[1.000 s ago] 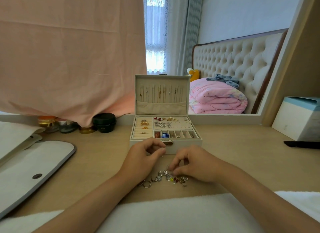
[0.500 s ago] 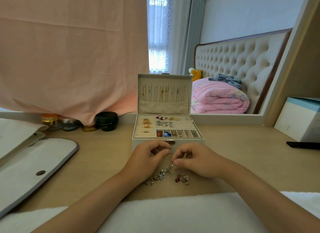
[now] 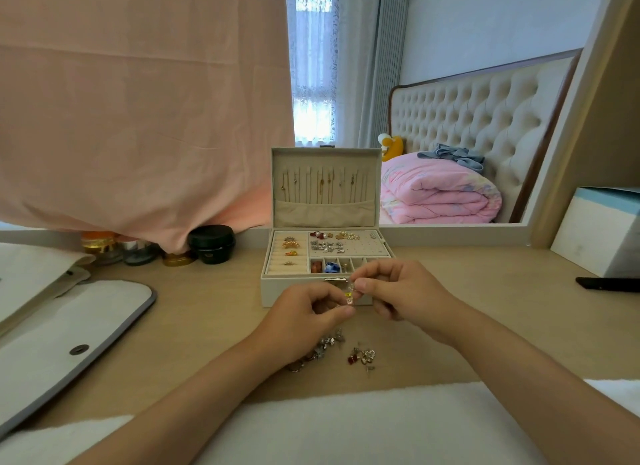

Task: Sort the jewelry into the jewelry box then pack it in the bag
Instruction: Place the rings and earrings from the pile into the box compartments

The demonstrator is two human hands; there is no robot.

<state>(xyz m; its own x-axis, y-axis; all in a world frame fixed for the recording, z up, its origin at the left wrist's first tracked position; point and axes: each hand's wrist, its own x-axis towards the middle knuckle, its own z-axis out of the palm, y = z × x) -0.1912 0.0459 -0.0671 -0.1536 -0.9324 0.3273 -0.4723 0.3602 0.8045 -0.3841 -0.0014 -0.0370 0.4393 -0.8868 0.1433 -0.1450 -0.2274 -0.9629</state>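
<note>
Fingers of your left hand [image 3: 304, 317] and right hand [image 3: 398, 291] together pinch a yellow-stoned piece [image 3: 349, 295]. Loose jewelry [image 3: 325, 347] lies at six o'clock on the table [image 3: 207, 312], and the open jewelry box [image 3: 273, 293] is at twelve.

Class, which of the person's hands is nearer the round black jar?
Left. The left hand sits forward-right of the round black jar; the right hand is farther right.
</note>
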